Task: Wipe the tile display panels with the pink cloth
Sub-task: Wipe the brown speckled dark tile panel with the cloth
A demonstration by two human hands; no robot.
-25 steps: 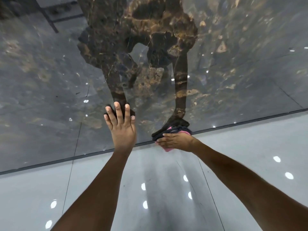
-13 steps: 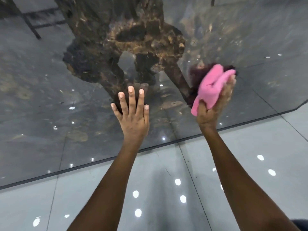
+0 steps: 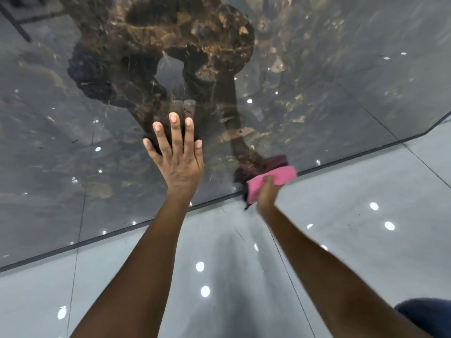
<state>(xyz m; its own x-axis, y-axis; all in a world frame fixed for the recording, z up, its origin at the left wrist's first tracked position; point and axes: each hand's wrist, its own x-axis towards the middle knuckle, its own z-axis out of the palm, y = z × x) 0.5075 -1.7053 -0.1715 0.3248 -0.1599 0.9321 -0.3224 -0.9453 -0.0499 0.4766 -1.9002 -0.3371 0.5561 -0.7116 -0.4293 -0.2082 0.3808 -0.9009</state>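
Pink cloth [image 3: 271, 182] is now down at the bottom edge of the dark tile panel [image 3: 341, 98], bunched in my right hand [image 3: 267, 195], fingers curled round it and holding firm. Half a second ago it was up mid-panel, well above the edge; a second ago it was low at the edge too. So that's one full up-and-down stroke done on this strip, right of centre.

Left hand [image 3: 177, 152] flat on the panel, fingers straight and spread, gripping nothing. Just bracing. It's barely shifted across the three frames.

The cloth overlaps the dark border line where panel meets the pale floor tiles [image 3: 341, 240]. Part of the cloth hangs below the hand; can't tell whether it touches the floor.

Read: mid-wipe, lower right section covered, the wide area to the left of my braced hand likely not yet wiped. Next stroke probably goes back up or shifts sideways. Motion blur on the right wrist, so I'm moving fast.
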